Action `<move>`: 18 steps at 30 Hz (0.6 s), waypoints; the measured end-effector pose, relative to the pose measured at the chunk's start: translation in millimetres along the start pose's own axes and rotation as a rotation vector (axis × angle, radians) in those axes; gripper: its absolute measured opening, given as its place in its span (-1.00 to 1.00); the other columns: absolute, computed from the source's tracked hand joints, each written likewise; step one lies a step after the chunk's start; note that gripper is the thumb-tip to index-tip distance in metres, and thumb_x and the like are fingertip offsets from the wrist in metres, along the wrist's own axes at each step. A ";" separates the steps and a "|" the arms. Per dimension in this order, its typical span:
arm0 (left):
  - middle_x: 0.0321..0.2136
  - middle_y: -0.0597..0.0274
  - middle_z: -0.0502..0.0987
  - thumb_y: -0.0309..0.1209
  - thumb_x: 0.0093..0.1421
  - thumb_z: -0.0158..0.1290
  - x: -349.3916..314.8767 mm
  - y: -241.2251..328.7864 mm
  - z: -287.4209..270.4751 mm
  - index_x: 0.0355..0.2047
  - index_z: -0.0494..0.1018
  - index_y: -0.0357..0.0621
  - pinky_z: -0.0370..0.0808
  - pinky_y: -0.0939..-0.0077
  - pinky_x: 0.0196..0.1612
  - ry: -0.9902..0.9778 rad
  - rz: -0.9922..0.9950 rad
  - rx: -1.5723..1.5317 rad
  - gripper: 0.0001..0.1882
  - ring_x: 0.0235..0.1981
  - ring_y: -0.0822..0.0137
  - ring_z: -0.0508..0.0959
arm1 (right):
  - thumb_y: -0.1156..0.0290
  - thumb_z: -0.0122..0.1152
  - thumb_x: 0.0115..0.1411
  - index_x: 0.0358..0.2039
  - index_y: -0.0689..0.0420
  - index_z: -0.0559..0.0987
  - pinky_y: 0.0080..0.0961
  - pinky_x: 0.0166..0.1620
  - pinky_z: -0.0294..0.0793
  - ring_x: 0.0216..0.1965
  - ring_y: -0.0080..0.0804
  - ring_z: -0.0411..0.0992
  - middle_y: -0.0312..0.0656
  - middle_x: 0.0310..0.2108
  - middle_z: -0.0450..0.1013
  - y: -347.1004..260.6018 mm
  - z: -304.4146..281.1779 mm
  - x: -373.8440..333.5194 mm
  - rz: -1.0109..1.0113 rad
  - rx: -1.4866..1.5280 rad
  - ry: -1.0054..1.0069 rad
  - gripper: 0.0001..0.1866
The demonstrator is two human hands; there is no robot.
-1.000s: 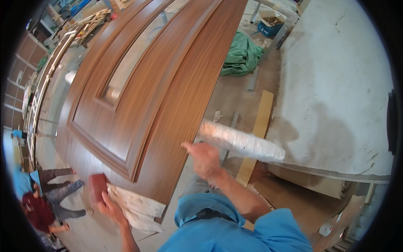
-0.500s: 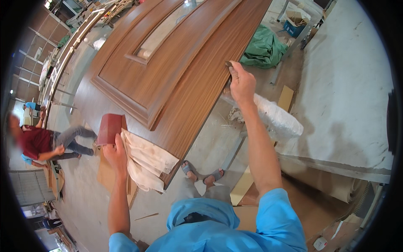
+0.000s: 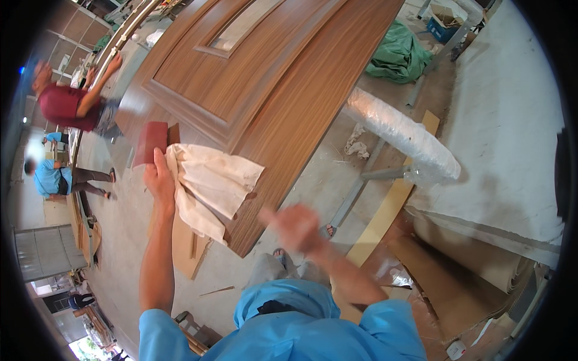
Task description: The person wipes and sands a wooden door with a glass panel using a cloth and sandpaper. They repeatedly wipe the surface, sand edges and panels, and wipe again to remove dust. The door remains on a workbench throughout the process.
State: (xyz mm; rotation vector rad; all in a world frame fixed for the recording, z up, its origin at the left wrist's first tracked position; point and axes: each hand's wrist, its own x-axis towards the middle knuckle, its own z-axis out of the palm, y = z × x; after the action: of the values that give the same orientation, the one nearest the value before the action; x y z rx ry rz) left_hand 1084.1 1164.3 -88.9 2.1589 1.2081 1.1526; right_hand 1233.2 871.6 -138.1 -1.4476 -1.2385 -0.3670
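A brown wood-grain door panel with raised moulding and a framed opening lies in front of me. My left hand is closed at its left near edge, thumb on top, gripping a dark red sheet that looks like folded sandpaper. Beside that hand a cream cloth is draped over the door's near end, its lower part hanging past the edge. My right hand is smeared by motion just off the door's near right corner; what its fingers do or hold cannot be made out.
Bubble-wrapped roll juts out right of the door above a metal frame. Further right stand a pale slab and rolled brown cardboard. A green tarp lies beyond. People, one in maroon, are at the left.
My right hand has left the door's right edge and swung down toward the near corner. My left hand remains on the red sheet. The person in maroon has moved farther off.
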 end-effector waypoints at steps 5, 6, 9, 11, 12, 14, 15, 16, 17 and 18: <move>-0.69 0.21 0.39 -0.11 0.46 -0.04 -1.4 -0.3 -0.6 -0.50 0.49 -0.42 0.31 0.28 -0.47 -0.006 -0.059 -0.007 -0.43 -0.58 0.44 0.36 | 0.46 0.09 0.30 -0.03 0.01 0.64 -0.19 -0.37 0.51 -0.46 0.00 0.53 -0.17 -0.48 0.56 104.9 -30.9 59.7 0.379 -0.247 0.082 -0.72; -0.70 0.20 0.38 -0.10 0.46 -0.04 -2.3 0.0 -0.5 -0.51 0.49 -0.42 0.31 0.28 -0.48 0.014 -0.112 -0.010 -0.42 -0.58 0.43 0.36 | 0.47 0.12 0.28 -0.03 0.02 0.64 -0.21 -0.39 0.50 -0.47 -0.04 0.53 -0.18 -0.50 0.55 103.1 -28.8 57.3 0.283 -0.246 0.056 -0.73; -0.68 0.21 0.40 -0.09 0.46 -0.05 -6.4 -2.4 0.5 -0.51 0.48 -0.43 0.31 0.30 -0.45 0.057 -0.080 -0.060 -0.42 -0.57 0.42 0.36 | 0.48 0.20 0.22 -0.05 0.06 0.65 -0.28 -0.47 0.44 -0.54 -0.19 0.49 -0.23 -0.55 0.51 55.2 -16.4 27.8 0.192 -0.233 -0.062 -0.73; -0.66 0.21 0.41 -0.09 0.45 -0.05 -8.2 -5.8 -0.2 -0.48 0.48 -0.43 0.32 0.31 -0.44 0.052 -0.092 -0.080 -0.43 -0.56 0.42 0.37 | 0.48 0.25 0.18 -0.08 0.08 0.66 -0.39 -0.58 0.30 -0.65 -0.43 0.38 -0.35 -0.65 0.39 -4.9 7.8 -10.8 0.068 -0.098 -0.061 -0.72; -0.66 0.22 0.42 -0.09 0.45 -0.05 -7.2 -6.7 -0.1 -0.47 0.49 -0.42 0.32 0.31 -0.43 0.043 -0.091 -0.084 -0.43 -0.56 0.42 0.37 | 0.48 0.26 0.16 -0.04 0.07 0.65 -0.41 -0.60 0.25 -0.67 -0.46 0.34 -0.41 -0.65 0.35 -39.3 18.6 -29.4 0.045 -0.073 -0.094 -0.68; -0.65 0.25 0.44 -0.09 0.45 -0.05 -3.8 -3.9 0.5 -0.46 0.51 -0.41 0.32 0.31 -0.42 0.022 -0.096 -0.104 -0.44 -0.55 0.42 0.38 | 0.49 0.27 0.11 -0.06 0.09 0.66 -0.43 -0.50 0.34 -0.61 -0.44 0.38 -0.34 -0.61 0.38 -101.2 28.5 -63.2 -0.042 0.004 -0.297 -0.67; -0.65 0.27 0.44 -0.10 0.45 -0.05 -2.3 1.0 -0.1 -0.46 0.52 -0.40 0.33 0.31 -0.42 0.014 -0.099 -0.126 -0.45 -0.54 0.42 0.39 | 0.50 0.27 0.09 -0.10 0.11 0.67 -0.43 -0.45 0.38 -0.59 -0.41 0.41 -0.30 -0.59 0.42 -121.9 34.1 -75.2 -0.116 0.113 -0.391 -0.68; -0.65 0.30 0.44 -0.11 0.45 -0.05 -4.0 8.1 -3.0 -0.46 0.53 -0.39 0.33 0.32 -0.41 0.004 -0.122 -0.142 -0.46 -0.54 0.42 0.39 | 0.50 0.27 0.11 -0.10 0.11 0.67 -0.46 -0.43 0.39 -0.57 -0.43 0.41 -0.30 -0.58 0.42 -142.8 33.0 -86.1 -0.040 0.144 -0.323 -0.70; -0.59 0.30 0.48 -0.13 0.45 -0.05 -5.5 18.2 -6.7 -0.41 0.55 -0.38 0.36 0.34 -0.38 -0.014 -0.099 -0.197 -0.50 -0.50 0.42 0.42 | 0.50 0.27 0.13 -0.10 0.12 0.66 -0.49 -0.41 0.39 -0.56 -0.44 0.40 -0.29 -0.57 0.41 -157.9 32.1 -91.2 0.020 0.173 -0.267 -0.71; -0.54 0.31 0.51 -0.16 0.45 -0.04 -8.6 30.2 -12.8 -0.35 0.56 -0.37 0.38 0.36 -0.35 -0.020 -0.099 -0.244 -0.54 -0.46 0.41 0.45 | 0.50 0.27 0.15 -0.10 0.12 0.66 -0.52 -0.38 0.40 -0.55 -0.45 0.40 -0.29 -0.57 0.41 -165.2 31.2 -93.4 0.075 0.216 -0.170 -0.72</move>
State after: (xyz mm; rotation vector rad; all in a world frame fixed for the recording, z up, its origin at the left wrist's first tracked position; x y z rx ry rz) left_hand 1086.4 1140.2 -65.1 1.9041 1.0909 1.1678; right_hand 1047.4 822.3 -133.7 -1.3549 -1.3121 -0.0574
